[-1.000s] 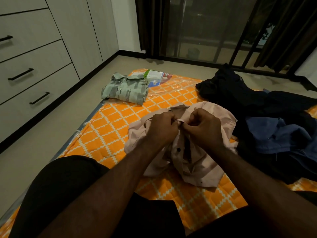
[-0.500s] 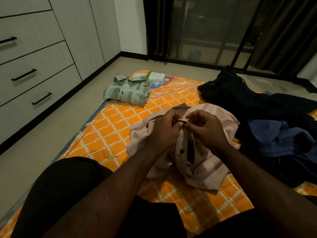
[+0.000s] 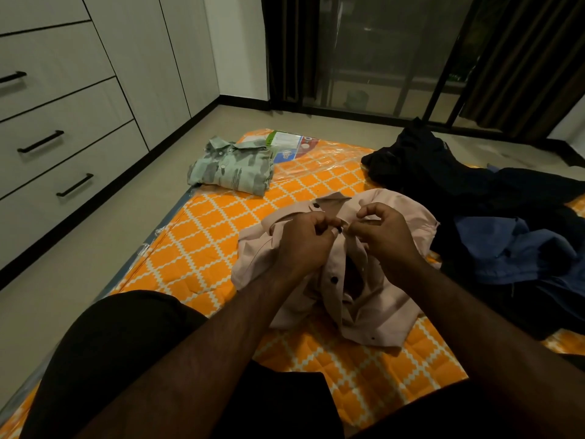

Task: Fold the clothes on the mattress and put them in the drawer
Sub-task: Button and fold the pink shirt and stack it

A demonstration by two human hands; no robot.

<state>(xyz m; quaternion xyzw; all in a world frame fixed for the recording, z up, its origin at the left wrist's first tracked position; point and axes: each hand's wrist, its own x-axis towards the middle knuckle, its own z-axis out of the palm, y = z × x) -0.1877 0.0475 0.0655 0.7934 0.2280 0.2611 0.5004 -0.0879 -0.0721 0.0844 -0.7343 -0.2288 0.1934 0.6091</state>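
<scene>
Holds both bare forearms stretched forward and converging. Keeps left hand [image 3: 304, 245] and right hand [image 3: 386, 239] just beside each other, backs up, fingers curled. Pinches the front edge of the pink shirt [image 3: 380, 308] with both, apparently between thumb and forefinger, fingertips almost touching

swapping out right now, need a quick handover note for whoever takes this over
Left grip and right grip both pinch the pink shirt at its front edge below the collar, apparently at a button.
Green shirt lies folded at the far left corner of the mattress. Dark clothes with a blue garment lie heaped on the right.
Done: one shirt folded.
Left: fold the pink shirt and the heap, then put everything in a drawer; those in view are shut.
</scene>
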